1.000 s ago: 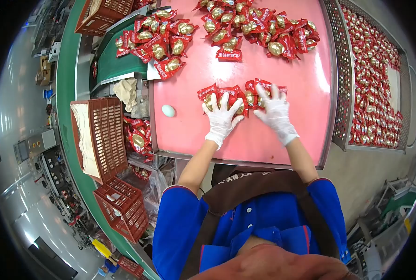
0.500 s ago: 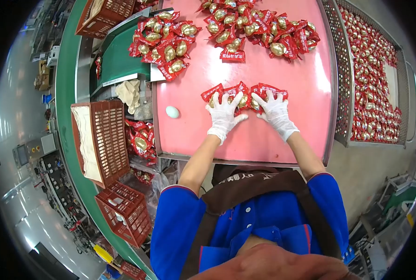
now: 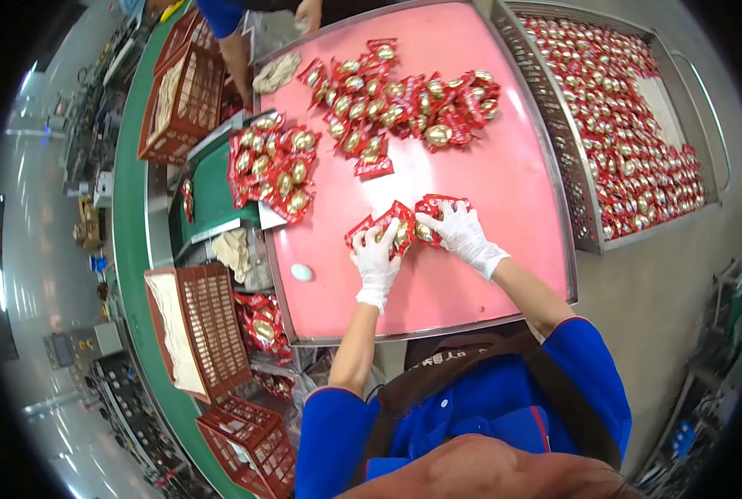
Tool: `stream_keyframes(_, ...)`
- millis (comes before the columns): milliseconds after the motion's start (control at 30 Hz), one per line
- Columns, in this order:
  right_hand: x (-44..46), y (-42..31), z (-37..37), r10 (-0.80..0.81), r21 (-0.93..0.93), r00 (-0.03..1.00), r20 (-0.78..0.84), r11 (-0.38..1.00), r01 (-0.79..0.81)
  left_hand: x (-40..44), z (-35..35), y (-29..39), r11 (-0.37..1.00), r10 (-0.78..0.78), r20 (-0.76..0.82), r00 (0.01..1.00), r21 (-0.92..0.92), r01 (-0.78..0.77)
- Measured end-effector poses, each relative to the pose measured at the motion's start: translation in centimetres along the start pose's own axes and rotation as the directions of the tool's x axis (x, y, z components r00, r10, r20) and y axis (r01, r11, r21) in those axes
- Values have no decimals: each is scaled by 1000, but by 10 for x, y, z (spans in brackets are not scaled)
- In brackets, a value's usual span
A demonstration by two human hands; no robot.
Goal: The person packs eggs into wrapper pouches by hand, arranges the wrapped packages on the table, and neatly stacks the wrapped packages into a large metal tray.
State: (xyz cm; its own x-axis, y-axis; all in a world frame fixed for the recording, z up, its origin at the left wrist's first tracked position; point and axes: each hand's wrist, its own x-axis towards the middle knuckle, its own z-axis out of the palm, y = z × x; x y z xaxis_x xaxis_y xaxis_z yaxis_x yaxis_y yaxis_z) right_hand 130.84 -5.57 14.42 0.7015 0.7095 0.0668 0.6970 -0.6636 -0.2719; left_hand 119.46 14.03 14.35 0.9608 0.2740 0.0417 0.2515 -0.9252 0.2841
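Note:
My left hand (image 3: pixel 377 259), in a white glove, is closed over red-and-gold egg packets (image 3: pixel 400 223) lying on the pink tabletop (image 3: pixel 338 303). Its fingers curl down onto them. Just to the right, my gloved right hand (image 3: pixel 466 236) grips another group of the same packets (image 3: pixel 440 204) from above. The two groups lie side by side, almost touching; my fingers cover part of each. Off to the left, a bare pale blue-green egg (image 3: pixel 302 272) rests on the table. Farther up the tabletop is a large loose pile of packets (image 3: pixel 388 104).
A perforated metal tray (image 3: pixel 546 125) full of packets stands on the right. At the left are a second pile of packets (image 3: pixel 275 162), a green chute (image 3: pixel 213 195) and red-brown plastic crates (image 3: pixel 209 316). Another person's hand (image 3: pixel 309 15) shows at the far edge.
The camera view has turned and shifted, bringing the far table edge and another person into sight. My hands remain on the two packet groups, with no clear change of grip.

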Motion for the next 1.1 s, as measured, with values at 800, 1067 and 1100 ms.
stream_keyframes(800, -468, 483, -292, 512, -45, 769, -383, 821, -569, 18, 128, 717, 631, 695, -142, 705, -350, -692)
stream_keyframes(1067, -462, 667, -303, 481, 22, 822, -304, 866, -499, 102, 225, 834, 674, 637, -32, 770, -461, -577)
stream_keyframes(1100, -460, 697, -301, 478, 44, 833, -281, 873, -486, 112, 235, 855, 691, 616, -33, 787, -459, -559)
